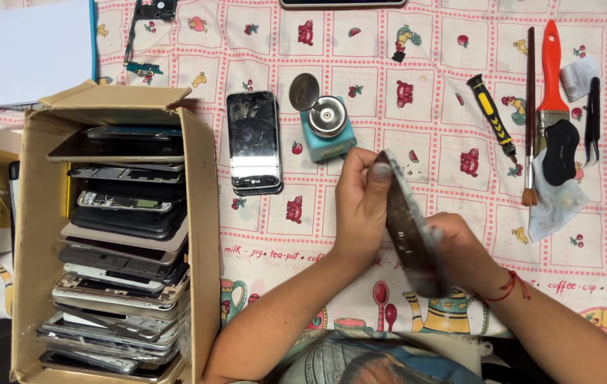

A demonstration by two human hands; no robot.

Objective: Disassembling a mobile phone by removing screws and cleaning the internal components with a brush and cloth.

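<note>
Head view. Cardboard box [204,213] at left, open top, packed with a stack of phone bodies and frames [122,249], laid flat, one over another. Small teal dispenser bottle [328,131] with metal pump top stands near centre, its round lid tipped up beside it.

Left hand [361,203] grasps the upper end of a phone frame [410,231], thumb pressed on its top edge. Right hand [463,252] grips the lower end, fingers curled behind it. Frame held edge-on, tilted, above the table in front of the body.

Surface: cloth [360,43] with pink check and teapot, fruit prints. Black phone with cracked screen [253,142] lies just left of the bottle. At right: yellow-black screwdriver [492,117], thin brush [529,121], orange-handled paintbrush [552,71], black tweezers [593,117], white wipe [556,199]. White notebook [26,50] top left, circuit board [148,28] beside it
</note>
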